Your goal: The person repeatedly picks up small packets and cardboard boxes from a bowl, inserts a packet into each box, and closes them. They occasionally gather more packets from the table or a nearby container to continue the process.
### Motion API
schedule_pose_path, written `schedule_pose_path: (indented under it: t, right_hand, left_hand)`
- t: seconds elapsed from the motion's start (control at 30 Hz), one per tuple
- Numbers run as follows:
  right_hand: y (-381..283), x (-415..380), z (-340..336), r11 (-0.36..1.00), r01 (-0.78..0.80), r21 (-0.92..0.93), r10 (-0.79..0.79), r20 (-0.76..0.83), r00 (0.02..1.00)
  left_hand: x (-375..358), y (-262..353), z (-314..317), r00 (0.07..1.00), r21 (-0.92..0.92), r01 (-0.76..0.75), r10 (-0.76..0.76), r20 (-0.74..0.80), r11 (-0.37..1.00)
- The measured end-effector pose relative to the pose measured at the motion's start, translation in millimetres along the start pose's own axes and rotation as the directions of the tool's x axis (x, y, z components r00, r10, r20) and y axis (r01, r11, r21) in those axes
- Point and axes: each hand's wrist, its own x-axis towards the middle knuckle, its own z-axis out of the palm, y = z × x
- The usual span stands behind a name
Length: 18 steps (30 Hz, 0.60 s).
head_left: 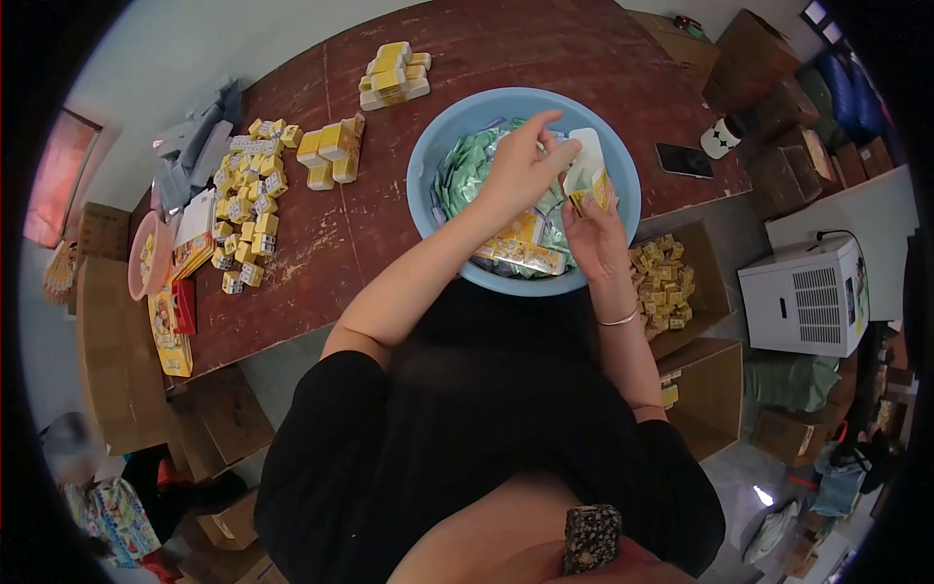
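Note:
A light-blue basin (426, 146) holds many green foil packets (471, 164) and some flat yellow cartons (530, 255). Over its right side, my right hand (598, 241) grips a small yellow carton (590, 191) from below, with the carton's long white flap standing up at its top. My left hand (525, 170) is above the packets, just left of that flap, its fingers apart and partly bent. Nothing shows in my left hand; whether a fingertip touches the flap is hard to tell.
Yellow boxes (248, 200) lie scattered on the red-brown table (409, 146), with two stacks (333, 146) (394, 78) beyond. A pink bowl (139, 268) sits left; a phone (684, 161) and cup (721, 137) sit right. Below are cardboard boxes (715, 394) and a person (107, 506).

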Motion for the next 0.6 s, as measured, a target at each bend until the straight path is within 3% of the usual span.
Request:
schedule_pose_path:
  t: [0.07,0.17,0.23,0.3,0.37,0.43,0.47,0.53,0.6]
  right_hand:
    - [-1.4,-4.4,6.7,0.995,-0.055,-0.078,0.058,0.036,0.998]
    - [-15.0,-6.0,6.3,0.970,-0.168,-0.174,0.190,0.120,0.974]
    - [-26.4,-3.3,1.9,0.957,-0.216,-0.193,0.249,0.168,0.954]
    - [-32.4,0.6,-0.2,0.886,-0.217,-0.409,0.288,0.120,0.950]
    - [-33.2,0.2,2.6,0.885,-0.191,-0.424,0.265,0.122,0.957]
    - [-35.0,0.1,5.1,0.882,-0.165,-0.441,0.243,0.126,0.962]
    - [-36.2,-0.4,5.6,0.884,-0.167,-0.438,0.257,0.156,0.954]
    - [-36.4,-2.3,4.7,0.885,-0.171,-0.433,0.271,0.181,0.945]
    - [-34.8,-2.9,3.5,0.869,-0.214,-0.446,0.308,0.150,0.939]
  left_hand:
    - [-2.5,-8.2,-1.2,1.000,-0.056,0.013,-0.013,-0.015,0.998]
    - [-9.4,-7.7,-8.5,0.993,0.038,-0.011,0.007,0.116,0.999]
    - [-14.6,0.4,-9.3,0.953,0.215,-0.303,0.295,0.069,0.928]
    - [-19.6,4.5,-7.1,0.944,0.220,-0.328,0.310,0.115,0.919]
    - [-21.9,10.2,-9.1,0.932,0.229,-0.355,0.325,0.159,0.906]
    - [-21.9,16.2,-14.2,0.964,0.015,-0.183,0.177,0.198,0.983]
    - [-21.2,12.6,-14.6,0.964,0.014,-0.185,0.179,0.198,0.983]
    - [-21.0,3.9,-13.7,0.945,-0.220,0.076,0.000,0.326,0.972]
    - [-23.2,3.4,-11.9,0.950,-0.187,0.061,0.001,0.313,0.980]
